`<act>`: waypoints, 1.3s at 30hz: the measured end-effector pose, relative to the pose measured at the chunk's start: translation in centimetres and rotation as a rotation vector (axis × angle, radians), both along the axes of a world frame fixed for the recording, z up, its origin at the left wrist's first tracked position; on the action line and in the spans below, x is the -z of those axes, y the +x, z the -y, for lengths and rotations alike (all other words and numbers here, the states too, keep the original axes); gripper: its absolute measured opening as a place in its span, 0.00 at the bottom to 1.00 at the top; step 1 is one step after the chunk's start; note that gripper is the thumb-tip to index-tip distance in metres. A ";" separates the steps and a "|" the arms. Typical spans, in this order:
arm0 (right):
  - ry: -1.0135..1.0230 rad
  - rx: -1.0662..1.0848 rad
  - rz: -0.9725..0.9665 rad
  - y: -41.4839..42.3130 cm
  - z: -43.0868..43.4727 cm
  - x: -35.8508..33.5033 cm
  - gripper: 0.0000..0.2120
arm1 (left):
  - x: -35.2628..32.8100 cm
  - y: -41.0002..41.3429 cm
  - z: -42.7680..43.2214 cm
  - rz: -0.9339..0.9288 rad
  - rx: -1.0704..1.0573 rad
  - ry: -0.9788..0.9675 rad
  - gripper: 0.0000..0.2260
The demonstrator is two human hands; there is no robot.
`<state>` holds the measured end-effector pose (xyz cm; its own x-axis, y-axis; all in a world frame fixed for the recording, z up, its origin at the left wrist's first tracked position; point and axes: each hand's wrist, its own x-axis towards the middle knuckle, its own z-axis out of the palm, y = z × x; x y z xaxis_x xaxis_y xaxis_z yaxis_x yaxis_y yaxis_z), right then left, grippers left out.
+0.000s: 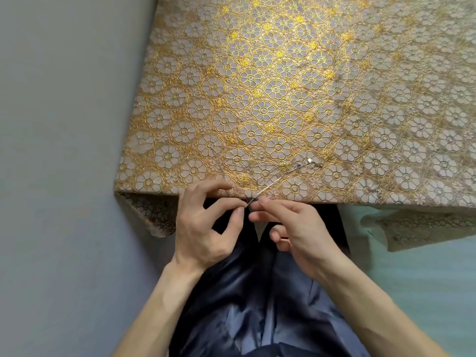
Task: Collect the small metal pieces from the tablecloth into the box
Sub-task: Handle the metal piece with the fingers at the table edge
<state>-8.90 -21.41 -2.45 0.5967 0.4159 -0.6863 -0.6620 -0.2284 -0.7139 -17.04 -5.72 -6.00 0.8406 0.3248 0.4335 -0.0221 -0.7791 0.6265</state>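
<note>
A gold flower-patterned tablecloth (283,86) covers the table. A thin silver chain (277,178) runs from the cloth's near edge up to a small shiny metal piece (308,161). Both hands pinch the chain's near end just off the table edge: my left hand (206,225) with thumb and forefinger, my right hand (293,228) from the other side. Other small grey metal bits lie at the right (374,189) and further back (338,106). No box is in view.
A grey wall or floor surface (64,150) lies left of the table. The cloth's corner hangs folded at the front left (152,215). My lap in dark blue trousers (257,292) is under the hands. Pale green floor (425,279) is at the right.
</note>
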 end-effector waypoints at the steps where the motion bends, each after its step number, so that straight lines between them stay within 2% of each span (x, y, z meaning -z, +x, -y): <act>1: 0.004 0.020 -0.009 -0.1 -0.2 0.1 0.14 | 0.0 -0.1 0.0 0.000 0.005 0.002 0.06; 7: 0.077 0.119 -0.039 -0.7 -1.0 0.4 0.09 | 0.2 -0.9 0.0 -0.023 0.024 0.037 0.05; 14: 0.075 0.182 -0.089 -1.6 -0.6 0.9 0.07 | 0.5 -1.4 0.4 -0.032 -0.046 0.081 0.04; 18: 0.066 0.198 -0.042 -2.0 0.0 1.3 0.07 | 0.9 -1.7 1.3 -0.040 -0.102 0.070 0.05; 23: 0.022 0.176 0.071 -2.3 0.6 1.9 0.07 | 1.0 -2.1 2.8 -0.036 -0.225 -0.041 0.08; 25: 0.014 0.170 0.101 -2.4 0.8 2.0 0.07 | 0.5 -2.2 3.5 -0.071 -0.273 -0.124 0.06; 27: 0.010 0.158 0.121 -2.4 1.0 2.0 0.07 | -0.1 -2.1 4.0 -0.237 -0.305 -0.265 0.03; 29: 0.008 0.147 0.139 -2.4 1.2 2.1 0.07 | 0.0 -1.7 4.3 -0.467 -0.281 -0.553 0.05; 31: 0.010 0.137 0.158 -2.5 1.3 2.1 0.07 | 0.0 -0.9 4.2 -0.588 -0.276 -0.849 0.11; 35: 0.030 0.130 0.187 -2.4 1.8 2.0 0.08 | -1.1 0.6 4.1 -0.703 -0.259 -1.287 0.10; 37: 0.032 0.126 0.196 -2.3 2.0 2.1 0.08 | -1.5 1.0 4.1 -0.696 -0.217 -1.419 0.10; 39: 0.029 0.122 0.203 -2.3 2.2 2.2 0.07 | -1.5 1.2 4.2 -0.689 -0.202 -1.457 0.12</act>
<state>-11.24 -23.60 -4.63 0.7683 0.3503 -0.5357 -0.5255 -0.1326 -0.8404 -15.82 -9.92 -4.52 0.6299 0.2245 -0.7436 0.5831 0.4958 0.6436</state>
